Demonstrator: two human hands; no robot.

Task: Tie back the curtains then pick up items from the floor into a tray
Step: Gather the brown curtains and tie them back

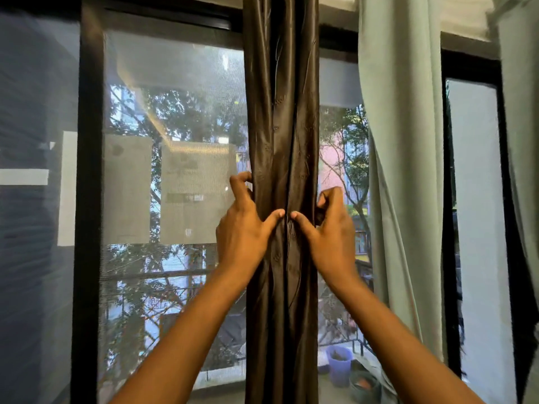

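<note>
Left hand and right hand, fingers clasped around the gathered brown curtain at mid-window; judged best: keep folds bunched tight, even, while wrapping the tie.

Fingertips perhaps behind brown curtain

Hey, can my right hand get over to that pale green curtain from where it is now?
Probably yes. The right hand is on the bunched brown curtain, and the pale green curtain hangs just to its right with only open window between them. It would have to let go of the brown one first.
</note>
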